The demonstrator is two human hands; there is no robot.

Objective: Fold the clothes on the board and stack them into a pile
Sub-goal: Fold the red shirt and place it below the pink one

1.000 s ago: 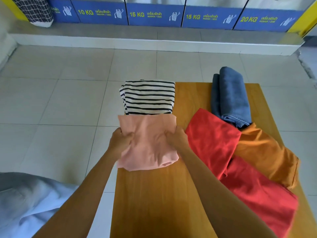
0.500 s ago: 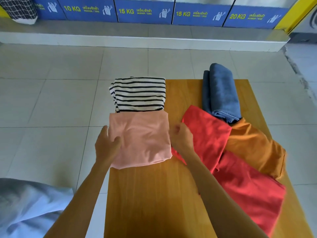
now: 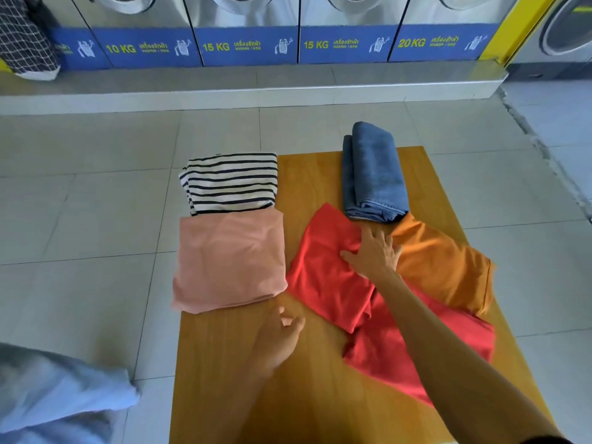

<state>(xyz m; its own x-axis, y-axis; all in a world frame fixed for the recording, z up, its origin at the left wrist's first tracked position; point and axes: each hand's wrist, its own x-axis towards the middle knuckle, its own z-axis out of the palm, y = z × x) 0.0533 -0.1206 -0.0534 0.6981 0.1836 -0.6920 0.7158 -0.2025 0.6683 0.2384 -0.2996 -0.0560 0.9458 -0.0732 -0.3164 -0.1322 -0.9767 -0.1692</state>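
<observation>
A folded pink garment (image 3: 229,262) lies at the left edge of the wooden board (image 3: 307,386), its far end touching a folded black-and-white striped garment (image 3: 232,182). An unfolded red garment (image 3: 323,274) sprawls across the board's right half, partly over an orange garment (image 3: 445,264). Folded blue jeans (image 3: 373,173) rest at the far right. My right hand (image 3: 373,253) lies on the red garment's upper part, thumb and fingers pinching a bunch of the cloth. My left hand (image 3: 278,339) hovers open above bare board, just in front of the pink garment.
A row of washing machines (image 3: 298,43) with blue labels lines the far wall behind a raised step. Grey tiled floor (image 3: 89,219) surrounds the board. A pale blue cloth (image 3: 54,395) lies at the lower left, and a checked bag (image 3: 22,40) hangs top left.
Both hands have left the pink garment, which now lies folded. My right hand moved right onto the red garment; my left hand drew back toward me over the board.
</observation>
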